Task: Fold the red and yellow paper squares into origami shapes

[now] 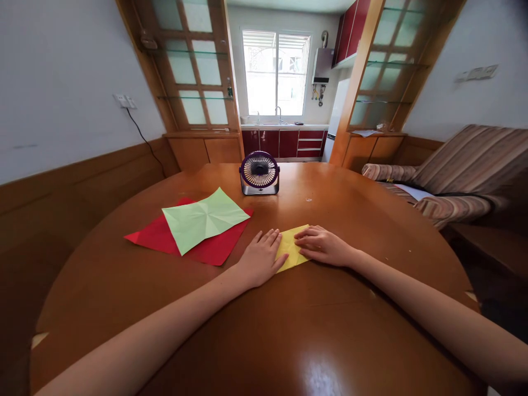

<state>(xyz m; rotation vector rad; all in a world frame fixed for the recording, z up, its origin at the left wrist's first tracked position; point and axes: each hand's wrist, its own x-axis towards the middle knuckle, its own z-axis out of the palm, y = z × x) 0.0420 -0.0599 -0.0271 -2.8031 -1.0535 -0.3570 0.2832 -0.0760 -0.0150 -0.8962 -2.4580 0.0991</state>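
Note:
A folded yellow paper lies on the round wooden table in front of me. My left hand lies flat with its fingers spread over the paper's left part. My right hand presses down on its right part, fingers pointing left. Both hands touch the paper and neither lifts it.
A creased light-green sheet lies on top of a red sheet to the left. A small purple desk fan stands behind the papers. A striped sofa is at the right; a kitchen doorway is beyond the table.

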